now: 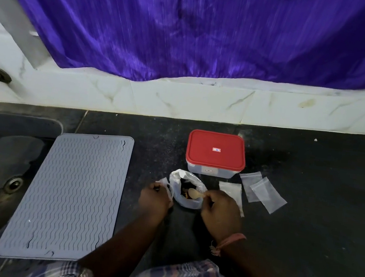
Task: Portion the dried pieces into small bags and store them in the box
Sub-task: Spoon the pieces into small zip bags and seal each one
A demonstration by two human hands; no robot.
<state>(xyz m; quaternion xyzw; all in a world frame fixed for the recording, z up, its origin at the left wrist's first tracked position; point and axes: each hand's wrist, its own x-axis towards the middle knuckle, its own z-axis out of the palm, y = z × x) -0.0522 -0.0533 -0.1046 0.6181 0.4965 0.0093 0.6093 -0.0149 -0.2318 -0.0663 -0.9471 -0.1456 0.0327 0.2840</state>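
Clearly the portioning had barely begun. The right hand (pixel 220 213) pinched a small wooden spoon (pixel 194 194), its bowl over the mouth of the open plastic bag (pixel 188 190) of dried pieces (pixel 185 188). The left hand (pixel 155 200) gripped a small clear bag (pixel 164 183) at that bag's left side, and I could not tell whether anything was in it yet. Three more small bags (pixel 262 191) lay flat and seemingly empty on the dark worktop (pixel 320 177), just right of the big bag. The box (pixel 215 153) stood right behind it with its red lid on, so no portion looked stored; filling, sealing, opening the box and loading it all seemed left to do.

Room was tight in the middle, where bag, box and flat bags crowded together. A grey ridged mat (pixel 68 196) lay to the left, partly over the sink (pixel 2 174). The worktop to the right offered more space.
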